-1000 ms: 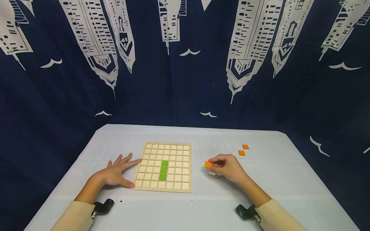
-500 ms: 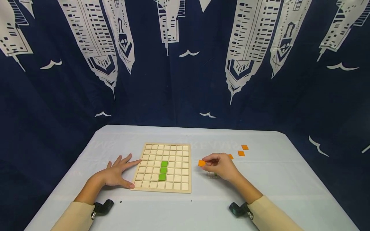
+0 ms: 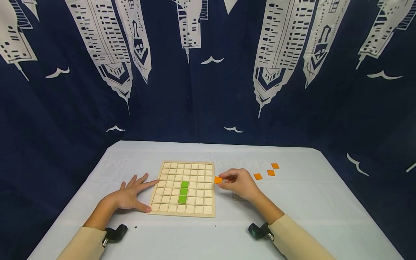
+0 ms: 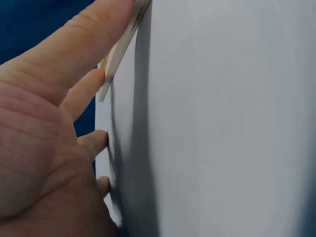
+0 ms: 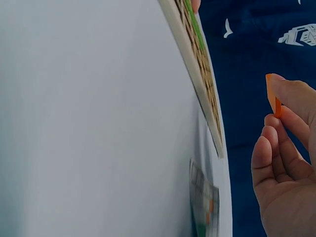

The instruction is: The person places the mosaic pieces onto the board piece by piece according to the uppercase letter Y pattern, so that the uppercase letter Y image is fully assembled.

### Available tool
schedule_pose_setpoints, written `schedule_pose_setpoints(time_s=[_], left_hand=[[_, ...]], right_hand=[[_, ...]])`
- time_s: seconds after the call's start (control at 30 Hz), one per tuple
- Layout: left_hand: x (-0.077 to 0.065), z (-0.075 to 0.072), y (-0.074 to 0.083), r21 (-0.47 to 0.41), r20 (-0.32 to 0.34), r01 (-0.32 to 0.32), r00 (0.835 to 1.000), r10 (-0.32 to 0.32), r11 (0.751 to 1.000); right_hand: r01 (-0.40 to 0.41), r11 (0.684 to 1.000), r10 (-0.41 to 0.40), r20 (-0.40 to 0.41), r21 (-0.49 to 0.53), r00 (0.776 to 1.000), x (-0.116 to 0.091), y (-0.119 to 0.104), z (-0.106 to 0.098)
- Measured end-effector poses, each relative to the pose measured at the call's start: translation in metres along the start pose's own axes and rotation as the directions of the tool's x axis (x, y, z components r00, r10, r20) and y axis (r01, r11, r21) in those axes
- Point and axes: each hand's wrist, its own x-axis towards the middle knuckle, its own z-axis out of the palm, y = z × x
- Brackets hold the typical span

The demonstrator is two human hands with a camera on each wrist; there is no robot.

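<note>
A square wooden grid board lies on the white table, with three green square tiles in one column. My left hand is spread at the board's left side, thumb and index fingertip at its edge; the left wrist view shows the thumb against the board's rim. Between thumb and fingertips my right hand pinches an orange square tile, overlapping the board's right edge in the head view. Below that hand lies a gridded card, partly hidden; coloured marks show on the card in the right wrist view.
Three loose orange tiles lie right of the right hand. Black wrist devices sit at both sleeves. A dark speck is on the table near the left wrist. A navy patterned curtain hangs behind the table.
My right hand has moved left with the orange tile, from over the card to the board's right edge. A third loose orange tile has come into view behind it. The left hand stays put.
</note>
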Motion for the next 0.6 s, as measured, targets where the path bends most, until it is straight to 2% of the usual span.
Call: schedule_pose_setpoints(time_s=[0.6], left_hand=[[0.000, 0.001, -0.001, 0.002, 0.004, -0.006, 1.000, 0.006, 1.000]], right_hand=[[0.049, 0.998, -0.049, 0.022, 0.030, 0.999, 0.027, -0.019, 0.029]])
